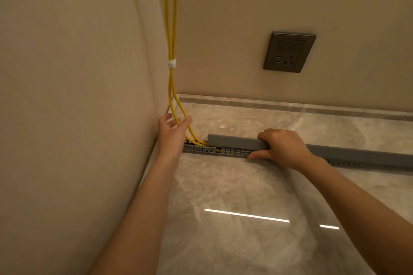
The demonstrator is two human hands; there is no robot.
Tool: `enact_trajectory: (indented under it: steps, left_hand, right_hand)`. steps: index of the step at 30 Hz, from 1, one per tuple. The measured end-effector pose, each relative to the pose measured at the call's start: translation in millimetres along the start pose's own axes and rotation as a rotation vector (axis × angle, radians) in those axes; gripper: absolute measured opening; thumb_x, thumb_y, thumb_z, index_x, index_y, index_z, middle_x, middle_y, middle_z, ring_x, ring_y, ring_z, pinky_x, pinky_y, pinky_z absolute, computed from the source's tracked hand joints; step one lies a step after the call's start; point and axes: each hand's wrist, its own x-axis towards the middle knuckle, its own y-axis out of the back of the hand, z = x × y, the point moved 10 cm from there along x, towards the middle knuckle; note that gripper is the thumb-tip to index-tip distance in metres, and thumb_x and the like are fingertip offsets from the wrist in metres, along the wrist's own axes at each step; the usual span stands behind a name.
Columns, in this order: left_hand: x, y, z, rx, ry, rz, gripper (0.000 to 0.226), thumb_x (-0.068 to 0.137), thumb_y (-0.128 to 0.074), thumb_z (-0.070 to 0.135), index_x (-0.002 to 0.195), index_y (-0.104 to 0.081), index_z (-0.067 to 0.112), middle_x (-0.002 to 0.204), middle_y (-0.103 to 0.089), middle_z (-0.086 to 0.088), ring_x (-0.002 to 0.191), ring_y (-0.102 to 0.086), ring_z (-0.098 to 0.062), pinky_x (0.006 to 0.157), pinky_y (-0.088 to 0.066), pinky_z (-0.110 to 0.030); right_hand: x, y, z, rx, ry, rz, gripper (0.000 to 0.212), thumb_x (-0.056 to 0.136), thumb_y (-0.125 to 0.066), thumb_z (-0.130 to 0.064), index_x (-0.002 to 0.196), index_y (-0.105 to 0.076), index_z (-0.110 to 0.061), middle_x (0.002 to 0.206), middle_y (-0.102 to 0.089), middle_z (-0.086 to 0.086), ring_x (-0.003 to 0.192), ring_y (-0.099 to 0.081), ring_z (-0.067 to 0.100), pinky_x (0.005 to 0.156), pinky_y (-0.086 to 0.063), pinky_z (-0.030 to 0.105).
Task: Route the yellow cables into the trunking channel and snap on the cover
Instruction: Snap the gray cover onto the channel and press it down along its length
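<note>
Two yellow cables hang down the wall corner, bound by a white tie, and curve into the left end of a grey slotted trunking channel lying on the marble floor. My left hand is at the corner with fingers spread around the cables where they bend toward the channel. My right hand grips the grey cover, which sits on the channel with its left end raised a little. The cables past the cover's edge are hidden.
A grey wall socket sits on the back wall above the skirting. The left wall runs close beside my left arm. Glossy marble floor spreads in front of the channel.
</note>
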Motion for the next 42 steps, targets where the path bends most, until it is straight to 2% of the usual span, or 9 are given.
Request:
enact_trajectory:
  steps: [2,5,10,15,20,29,32,37,42]
  left_hand:
    - [7,-15,-2,0.033,0.04,-0.083,0.042,0.089,-0.06,0.028,0.126,-0.044,0.015,0.105,-0.061,0.0,0.096,-0.056,-0.013,0.072,-0.041,-0.023]
    - [11,-19,0,0.167,-0.045,-0.086,0.017,0.093,-0.053,0.024,0.105,-0.058,0.012,0.083,-0.064,0.0,0.084,-0.059,-0.017,0.065,-0.045,-0.026]
    - [12,-8,9,0.354,-0.208,-0.032,0.013,0.092,-0.053,0.02,0.086,-0.064,0.015,0.088,-0.065,-0.002,0.083,-0.058,-0.017,0.076,-0.046,-0.03]
    - [14,-3,10,0.329,-0.216,0.014,0.013,0.094,-0.048,0.013,0.09,-0.06,0.012,0.089,-0.067,-0.007,0.08,-0.063,-0.02,0.063,-0.055,-0.028]
    - [19,14,11,0.334,-0.215,0.079,0.014,0.093,-0.047,0.01,0.094,-0.061,0.006,0.085,-0.069,-0.01,0.08,-0.066,-0.021,0.078,-0.053,-0.031]
    - [4,14,-7,0.393,-0.238,0.039,0.005,0.084,-0.065,0.016,0.088,-0.063,0.013,0.079,-0.064,-0.001,0.069,-0.059,-0.009,0.061,-0.045,-0.019]
    - [-5,13,-10,0.352,-0.262,0.106,0.006,0.085,-0.064,0.015,0.09,-0.063,0.013,0.081,-0.063,-0.002,0.073,-0.058,-0.012,0.064,-0.044,-0.019]
    - [-12,12,-11,0.443,-0.328,0.141,0.004,0.087,-0.062,0.017,0.09,-0.064,0.016,0.08,-0.063,0.001,0.069,-0.055,-0.008,0.052,-0.034,-0.002]
    - [-15,9,-16,0.423,-0.333,0.102,0.008,0.092,-0.056,0.021,0.097,-0.062,0.02,0.087,-0.068,0.001,0.081,-0.061,-0.013,0.067,-0.042,-0.021]
  right_hand:
    - [1,-1,0,-0.005,0.0,-0.017,0.048,0.073,-0.054,-0.07,0.083,-0.054,-0.022,0.075,-0.047,-0.009,0.065,-0.044,0.011,0.054,-0.03,0.026]
    - [-1,-2,3,-0.005,0.002,-0.034,0.045,0.073,-0.053,-0.07,0.08,-0.047,-0.026,0.074,-0.047,-0.01,0.064,-0.045,0.012,0.051,-0.027,0.025]
    - [-5,-2,12,0.012,-0.005,-0.04,0.044,0.073,-0.054,-0.07,0.078,-0.045,-0.027,0.073,-0.048,-0.01,0.064,-0.046,0.011,0.047,-0.025,0.022]
    - [-3,-3,13,0.023,0.0,-0.046,0.046,0.072,-0.053,-0.071,0.076,-0.045,-0.026,0.072,-0.048,-0.01,0.064,-0.046,0.012,0.047,-0.025,0.023]
    - [-3,-4,15,0.037,-0.009,-0.037,0.047,0.071,-0.053,-0.072,0.076,-0.046,-0.026,0.07,-0.046,-0.011,0.062,-0.045,0.012,0.047,-0.025,0.023]
    - [-5,-3,14,0.074,-0.029,0.002,0.047,0.068,-0.057,-0.072,0.076,-0.048,-0.027,0.071,-0.047,-0.011,0.064,-0.046,0.011,0.05,-0.029,0.024]
    - [-7,0,12,0.069,-0.016,0.03,0.046,0.071,-0.056,-0.069,0.085,-0.055,-0.026,0.077,-0.052,-0.01,0.067,-0.047,0.01,0.053,-0.034,0.025]
    - [-18,14,2,0.11,0.057,0.161,0.051,0.075,-0.058,-0.061,0.111,-0.06,-0.025,0.105,-0.06,-0.006,0.077,-0.056,0.01,0.058,-0.044,0.024]
    - [-24,27,-18,0.028,0.147,0.281,0.054,0.079,-0.056,-0.056,0.119,-0.057,-0.021,0.104,-0.062,0.001,0.075,-0.062,0.018,0.049,-0.044,0.026]
